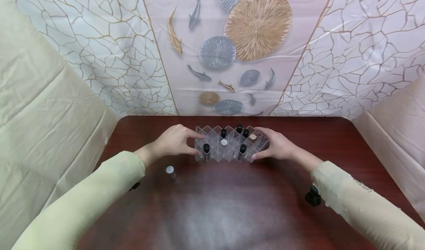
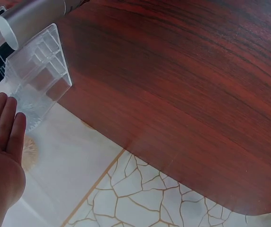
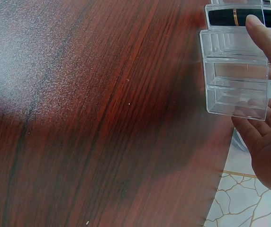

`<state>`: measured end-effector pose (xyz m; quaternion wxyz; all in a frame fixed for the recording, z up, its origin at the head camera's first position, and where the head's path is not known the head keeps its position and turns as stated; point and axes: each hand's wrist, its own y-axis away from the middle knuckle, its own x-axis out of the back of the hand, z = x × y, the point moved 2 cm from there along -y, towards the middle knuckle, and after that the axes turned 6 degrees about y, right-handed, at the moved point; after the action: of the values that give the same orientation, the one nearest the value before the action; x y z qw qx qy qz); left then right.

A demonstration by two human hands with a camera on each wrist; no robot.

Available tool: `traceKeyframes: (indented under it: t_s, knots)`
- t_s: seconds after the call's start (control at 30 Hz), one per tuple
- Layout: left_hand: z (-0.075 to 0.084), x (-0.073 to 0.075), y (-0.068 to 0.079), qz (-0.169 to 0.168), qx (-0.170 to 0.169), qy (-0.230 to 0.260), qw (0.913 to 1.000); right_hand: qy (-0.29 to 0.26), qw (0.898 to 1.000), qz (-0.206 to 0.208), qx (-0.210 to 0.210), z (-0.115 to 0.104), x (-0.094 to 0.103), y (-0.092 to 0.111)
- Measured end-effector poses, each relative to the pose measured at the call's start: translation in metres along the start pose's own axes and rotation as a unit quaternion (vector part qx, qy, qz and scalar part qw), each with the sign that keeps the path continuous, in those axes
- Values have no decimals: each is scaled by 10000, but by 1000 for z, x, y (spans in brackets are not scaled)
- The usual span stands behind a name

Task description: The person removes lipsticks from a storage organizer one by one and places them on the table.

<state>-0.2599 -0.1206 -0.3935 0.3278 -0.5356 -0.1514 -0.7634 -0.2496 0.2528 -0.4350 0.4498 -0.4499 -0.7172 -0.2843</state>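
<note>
A clear lipstick organizer [image 1: 217, 154] with zigzag compartments sits toward the back of the table, between both hands. Several black-capped tubes [image 1: 206, 148] stand in it, along with a white-topped one [image 1: 224, 142] and a beige-topped one [image 1: 253, 136]. My left hand [image 1: 176, 140] grips its left end, thumb at the front and index finger over the top. At the right end, my right hand [image 1: 279, 143] holds it with the thumb on the front and fingers behind. A black tube with a gold band [image 3: 235, 18] lies near the right thumb in the right wrist view.
A silver-capped tube [image 1: 170, 172] stands on the dark red wood table [image 1: 219, 209], in front of the left hand. Patterned cloth [image 1: 219, 84] hangs behind the table's back edge, and beige fabric [image 1: 49, 95] lines the left side.
</note>
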Motion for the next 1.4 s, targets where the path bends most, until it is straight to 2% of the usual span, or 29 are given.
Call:
traceKeyframes:
  t_s: [0.3, 0.67, 1.07, 1.23, 1.4]
  knots:
    - [-4, -7, -6, -35, -128, 39, 9999, -22, 10000, 30, 28, 0, 1, 1]
    - [0, -11, -12, -14, -367, 68, 9993, 3, 10000, 13, 39, -2, 2, 1]
    - [7, -13, -15, 25, -425, -40, 9991, 35, 10000, 5, 4, 0, 1, 0]
    - [8, -14, -16, 32, -261, 100, 9996, 23, 10000, 27, 16, 1, 1, 0]
    - [8, -13, -16, 76, -185, 437, 9988, 9, 10000, 32, 26, -1, 1, 1]
